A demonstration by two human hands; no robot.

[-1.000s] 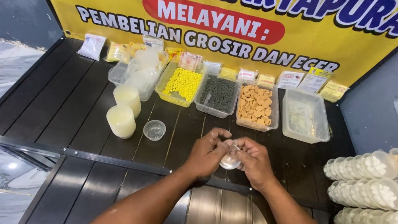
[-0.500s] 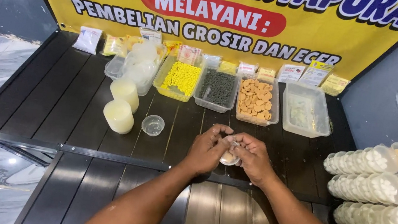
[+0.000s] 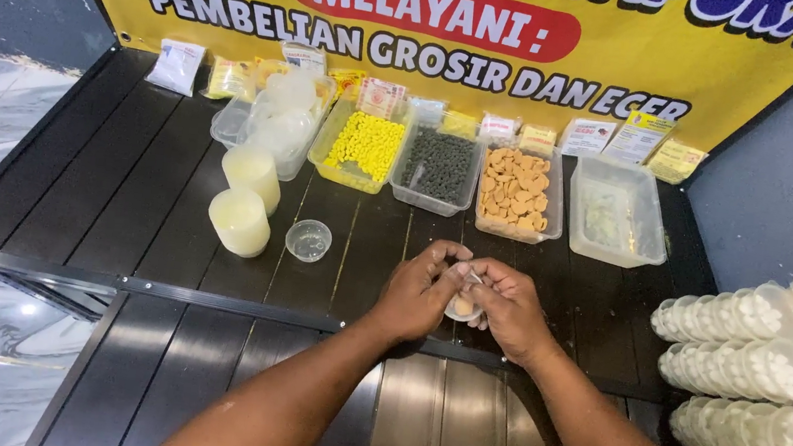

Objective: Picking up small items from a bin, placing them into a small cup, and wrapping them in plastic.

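Left hand (image 3: 418, 291) and right hand (image 3: 504, 305) meet fingertip to fingertip over the dark slatted table (image 3: 98, 186), both pinched closed around a small clear cup (image 3: 463, 308) holding an orange piece. Cup sits between the palms, mostly hidden. An empty clear lid (image 3: 308, 239) lies left, apart.

Shop stall (banner (image 3: 462, 19), snack tubs (image 3: 516, 192))

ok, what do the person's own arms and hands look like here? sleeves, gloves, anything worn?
Both forearms come in from the bottom edge bare up to the frame's limit: no sleeves in view. The left hand and right hand are bare too, with no gloves. No watch, bracelet or strap shows at either wrist, and no ring is visible on the fingers that can be seen, though some fingers are tucked out of sight.
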